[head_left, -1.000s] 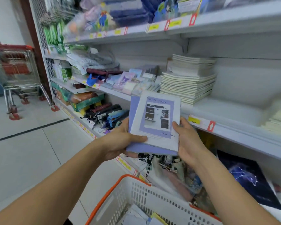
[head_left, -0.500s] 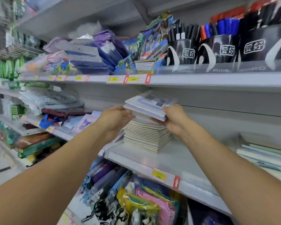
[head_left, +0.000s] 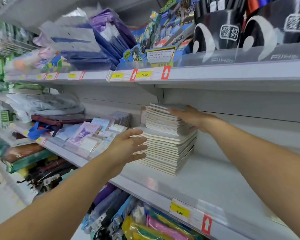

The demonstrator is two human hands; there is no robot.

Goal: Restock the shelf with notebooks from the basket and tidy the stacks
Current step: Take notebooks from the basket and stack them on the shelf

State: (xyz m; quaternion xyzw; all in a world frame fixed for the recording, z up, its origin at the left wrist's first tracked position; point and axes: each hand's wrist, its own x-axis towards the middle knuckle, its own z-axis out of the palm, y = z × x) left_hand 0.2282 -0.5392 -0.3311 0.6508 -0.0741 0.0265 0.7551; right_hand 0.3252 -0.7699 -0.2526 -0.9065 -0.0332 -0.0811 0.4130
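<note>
A tall stack of notebooks stands on the white middle shelf, its upper part set back and smaller than the lower part. My left hand is open, fingers straight, against the stack's left side near the lower half. My right hand lies open with straight fingers on the upper stack's right side, reaching up to the top notebook. The basket is out of view.
Small packaged cards and notebooks lie left of the stack. The shelf above carries pen holders and price tags. Umbrellas and bags hang below. The shelf right of the stack is bare white surface.
The notebooks that both hands held over the stack now lie on top of it. Both hands have let go and moved to the stack's sides. The view has moved closer.
</note>
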